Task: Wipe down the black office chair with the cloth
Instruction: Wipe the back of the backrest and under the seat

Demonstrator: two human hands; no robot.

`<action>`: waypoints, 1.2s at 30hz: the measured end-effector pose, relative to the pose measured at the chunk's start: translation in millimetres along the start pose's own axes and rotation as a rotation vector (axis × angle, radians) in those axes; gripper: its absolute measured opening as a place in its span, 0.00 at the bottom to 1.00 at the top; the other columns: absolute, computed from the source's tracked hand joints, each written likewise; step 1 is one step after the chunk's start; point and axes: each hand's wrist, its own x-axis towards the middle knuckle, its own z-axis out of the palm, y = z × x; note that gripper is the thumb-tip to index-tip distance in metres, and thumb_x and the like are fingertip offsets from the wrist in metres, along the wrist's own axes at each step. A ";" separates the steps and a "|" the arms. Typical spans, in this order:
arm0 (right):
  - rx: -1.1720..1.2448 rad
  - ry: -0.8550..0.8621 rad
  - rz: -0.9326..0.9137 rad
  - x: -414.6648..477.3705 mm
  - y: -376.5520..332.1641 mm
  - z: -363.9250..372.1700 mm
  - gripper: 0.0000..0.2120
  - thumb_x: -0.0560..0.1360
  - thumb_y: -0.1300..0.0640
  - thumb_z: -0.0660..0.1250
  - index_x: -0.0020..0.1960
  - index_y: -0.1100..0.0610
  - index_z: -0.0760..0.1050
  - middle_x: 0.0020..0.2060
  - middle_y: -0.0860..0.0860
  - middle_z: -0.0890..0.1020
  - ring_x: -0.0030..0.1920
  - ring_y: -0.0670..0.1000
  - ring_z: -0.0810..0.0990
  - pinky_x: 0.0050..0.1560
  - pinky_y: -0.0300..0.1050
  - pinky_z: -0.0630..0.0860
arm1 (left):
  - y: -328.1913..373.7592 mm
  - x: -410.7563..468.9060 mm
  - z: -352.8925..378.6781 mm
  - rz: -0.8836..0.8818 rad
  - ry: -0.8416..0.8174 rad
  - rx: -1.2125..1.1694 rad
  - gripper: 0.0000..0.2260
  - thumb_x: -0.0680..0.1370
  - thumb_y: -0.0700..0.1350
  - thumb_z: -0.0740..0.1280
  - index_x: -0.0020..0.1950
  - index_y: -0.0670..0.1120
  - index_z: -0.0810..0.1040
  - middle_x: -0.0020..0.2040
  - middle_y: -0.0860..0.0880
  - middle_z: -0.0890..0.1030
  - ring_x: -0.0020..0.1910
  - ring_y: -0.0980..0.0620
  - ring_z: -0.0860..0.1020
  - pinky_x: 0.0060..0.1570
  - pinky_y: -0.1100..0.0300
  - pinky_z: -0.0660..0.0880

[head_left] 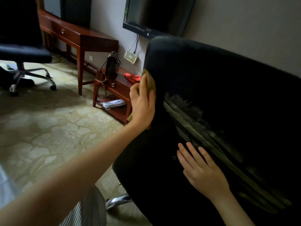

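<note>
The left hand (143,103) presses the yellow cloth (150,84) flat against the left edge of the black office chair (211,79), fingers extended. Lower on the chair, the right hand (200,170) rests flat, fingers straight, holding nothing.

The black office chair (211,75) has matt, dark upholstery. A worn patch (195,121) across it is cracked and flaking, showing dull grey-green streaks. The cloth (150,85) against its edge looks like soft, yellowish-brown fabric. The chair's base leg (117,202) is shiny chromed metal. The desk (91,35) and low table (120,88) are glossy reddish wood. The carpet (48,128) is pale, woven and rough-textured.
</note>
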 end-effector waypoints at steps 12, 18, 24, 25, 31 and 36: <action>-0.024 0.018 0.014 5.8 -2.0 1.4 0.21 0.81 0.57 0.42 0.66 0.61 0.67 0.67 0.55 0.72 0.69 0.56 0.64 0.73 0.53 0.46 | -37.1 1.8 -0.7 -0.285 0.064 -0.073 0.17 0.82 0.46 0.53 0.71 0.48 0.63 0.60 0.47 0.65 0.60 0.49 0.67 0.64 0.53 0.64; -0.027 0.003 0.029 4.9 -3.9 0.4 0.21 0.81 0.57 0.42 0.66 0.60 0.68 0.66 0.54 0.74 0.68 0.55 0.64 0.73 0.53 0.47 | -76.3 -28.6 -9.2 -0.566 -0.091 -0.069 0.18 0.83 0.46 0.51 0.72 0.48 0.61 0.65 0.43 0.63 0.63 0.47 0.66 0.64 0.55 0.60; -0.026 0.032 0.023 4.7 -2.4 -2.7 0.20 0.80 0.56 0.46 0.66 0.60 0.68 0.67 0.54 0.73 0.69 0.55 0.64 0.73 0.53 0.47 | -22.6 -17.2 4.8 -0.261 0.032 -0.146 0.21 0.81 0.46 0.53 0.75 0.49 0.56 0.64 0.47 0.61 0.64 0.50 0.62 0.65 0.58 0.58; -0.024 0.032 0.021 5.3 -2.1 -3.5 0.20 0.80 0.56 0.46 0.66 0.60 0.68 0.67 0.54 0.73 0.69 0.55 0.64 0.73 0.53 0.47 | -8.9 -12.1 6.4 -0.186 0.046 -0.152 0.22 0.80 0.47 0.54 0.74 0.49 0.57 0.62 0.49 0.61 0.64 0.51 0.62 0.66 0.57 0.59; -0.016 0.022 0.000 4.3 -0.1 -5.6 0.19 0.78 0.55 0.52 0.63 0.58 0.73 0.65 0.54 0.75 0.67 0.54 0.66 0.73 0.52 0.49 | 37.8 -4.4 11.0 0.121 0.033 -0.090 0.24 0.78 0.46 0.55 0.74 0.47 0.56 0.61 0.51 0.59 0.61 0.54 0.60 0.62 0.65 0.57; -0.035 0.019 0.013 6.5 1.2 -4.2 0.20 0.81 0.55 0.45 0.63 0.58 0.71 0.65 0.54 0.75 0.68 0.54 0.66 0.73 0.52 0.49 | 7.7 -44.5 16.5 0.356 -0.112 0.089 0.21 0.77 0.47 0.55 0.69 0.52 0.56 0.62 0.50 0.59 0.59 0.52 0.60 0.61 0.59 0.58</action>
